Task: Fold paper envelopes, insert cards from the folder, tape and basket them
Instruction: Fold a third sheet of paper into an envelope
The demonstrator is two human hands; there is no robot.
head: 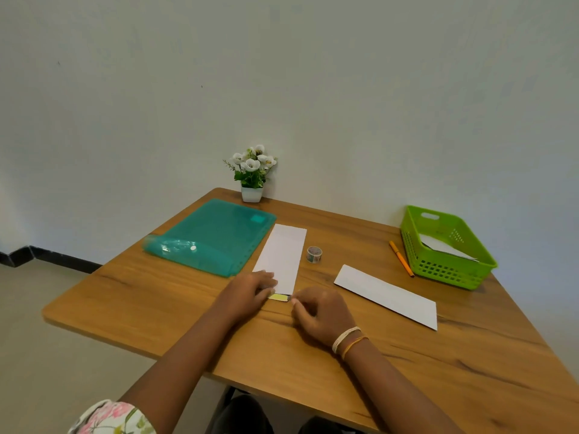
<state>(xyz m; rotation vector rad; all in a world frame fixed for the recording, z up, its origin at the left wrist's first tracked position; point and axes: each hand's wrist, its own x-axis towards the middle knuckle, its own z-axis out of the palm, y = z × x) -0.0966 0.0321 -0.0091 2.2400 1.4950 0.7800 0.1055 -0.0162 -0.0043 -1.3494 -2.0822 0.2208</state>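
A long white folded envelope (282,255) lies flat beside the teal folder (213,236), a yellow card (279,297) poking from its near end. Another envelope (387,296) lies near the green basket (445,270); tape roll (314,254) stands between.

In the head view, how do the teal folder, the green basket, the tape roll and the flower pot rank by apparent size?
1. teal folder
2. green basket
3. flower pot, without the flowers
4. tape roll

The pot and the roll look nearly alike, and the pot stands farther away, so their order is unsure.
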